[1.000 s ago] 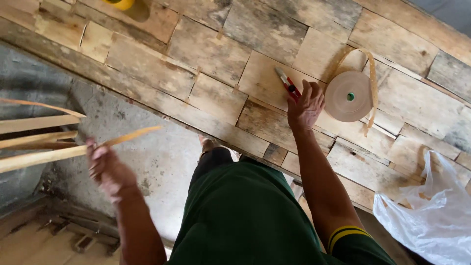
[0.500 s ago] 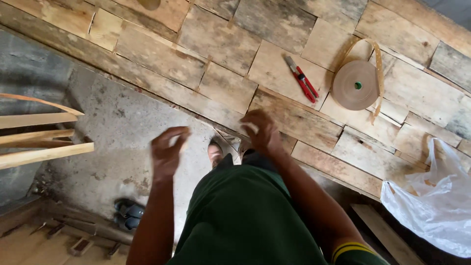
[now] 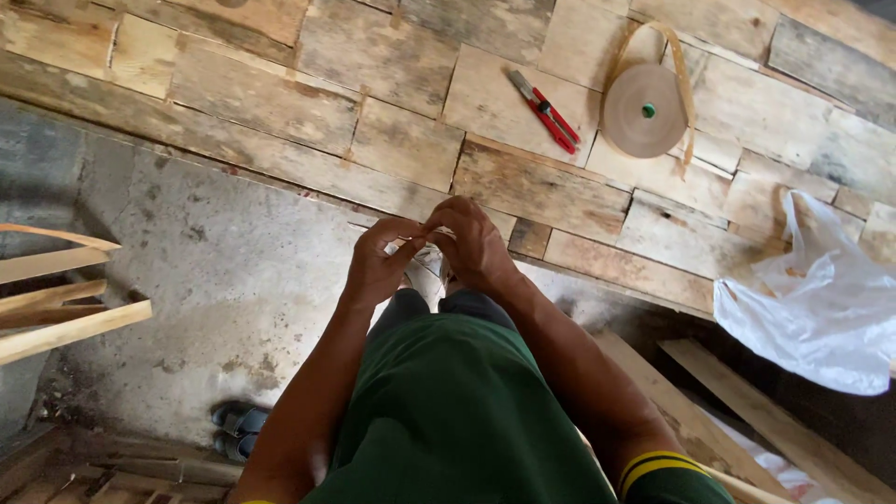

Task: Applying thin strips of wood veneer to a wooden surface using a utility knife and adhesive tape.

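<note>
Both hands [image 3: 429, 247] now joined, red cutter [image 3: 546, 110] and tape roll [image 3: 644, 110] beyond

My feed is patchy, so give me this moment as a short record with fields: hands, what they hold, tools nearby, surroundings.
left hand: raised in front of the body, fingers pinched against the right hand
right hand: meets the left, fingers curled
held item: a small pale piece between the fingertips, too small to identify
cutter: red-handled, lying on the plank platform, untouched
tape roll: brown, flat on the planks beside the cutter, loose end looped
plastic bag: white, at the right
wood strips: at the left edge
</note>
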